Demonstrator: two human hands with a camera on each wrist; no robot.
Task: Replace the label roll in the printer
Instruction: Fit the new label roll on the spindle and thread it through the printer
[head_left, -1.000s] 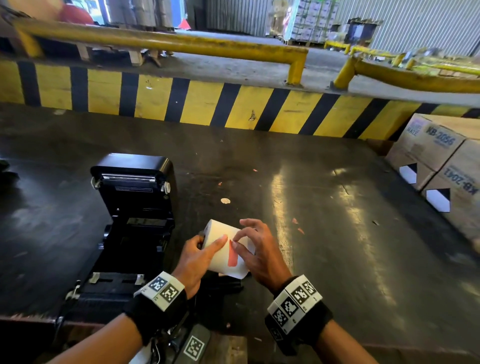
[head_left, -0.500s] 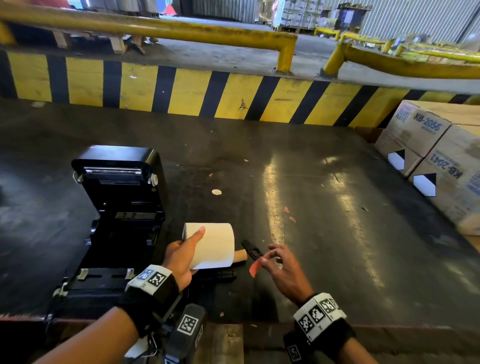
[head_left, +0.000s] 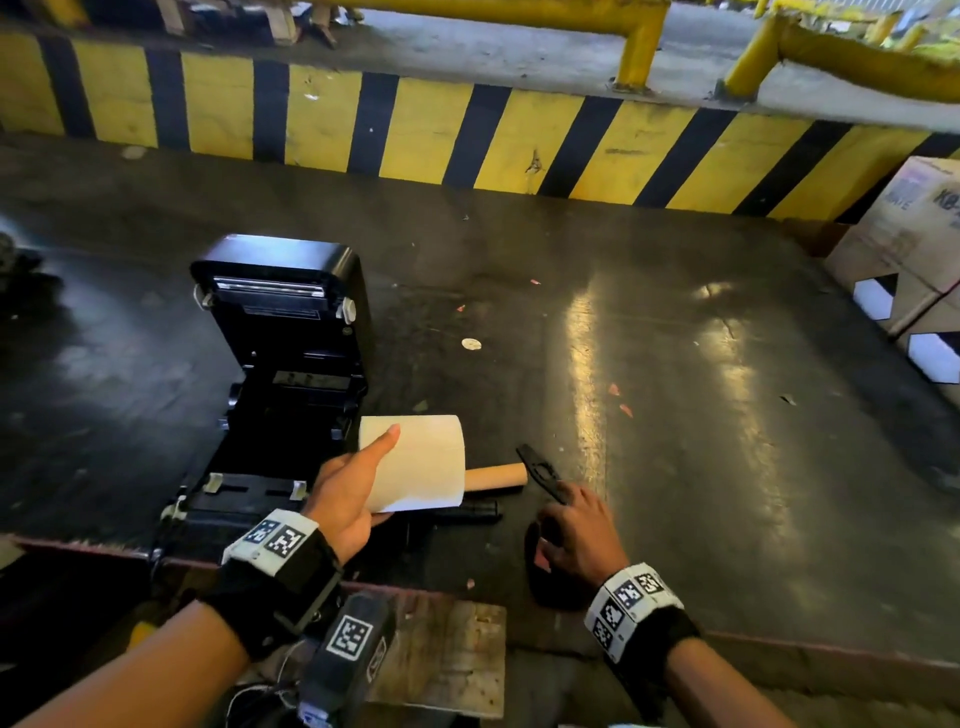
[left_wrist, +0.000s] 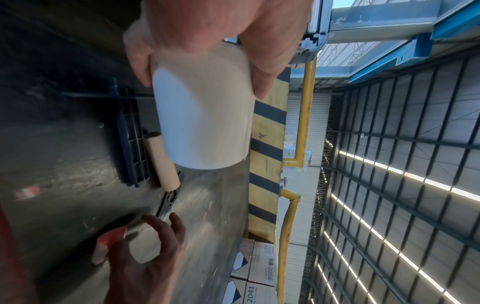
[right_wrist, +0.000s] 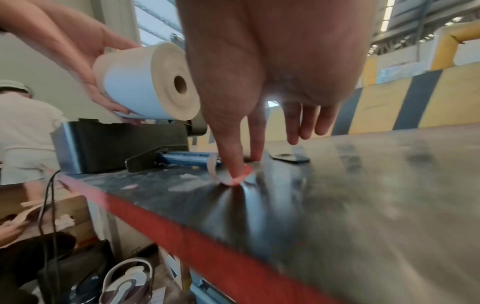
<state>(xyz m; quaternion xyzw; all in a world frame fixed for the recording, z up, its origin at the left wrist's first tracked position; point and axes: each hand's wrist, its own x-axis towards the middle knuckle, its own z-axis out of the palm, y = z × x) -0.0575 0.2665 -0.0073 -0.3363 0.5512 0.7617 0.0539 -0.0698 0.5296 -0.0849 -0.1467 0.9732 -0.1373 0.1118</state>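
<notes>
My left hand (head_left: 384, 475) grips a full white label roll (head_left: 421, 462) just right of the open black printer (head_left: 291, 364), thumb on top and fingers underneath. In the right wrist view the label roll (right_wrist: 145, 86) hangs above the printer (right_wrist: 109, 148) with its core hole facing the camera. My right hand (head_left: 561, 525) is low on the table, its thumb pressing a red sticker (right_wrist: 240, 178) onto the surface, the other fingers extended. An empty cardboard core (head_left: 496, 475), a black spindle (head_left: 467, 512) and a black plastic piece (head_left: 540, 470) lie between the hands.
Cardboard boxes (head_left: 914, 249) stand at the right. A yellow and black striped kerb (head_left: 467, 135) runs along the back. The table's red front edge (head_left: 779, 654) is close to my wrists. A person in a white shirt (right_wrist: 23, 133) sits beside the table.
My right hand peeled the red sticker off the roll and carried it right and down to the table. My left hand kept the roll and turned it level.
</notes>
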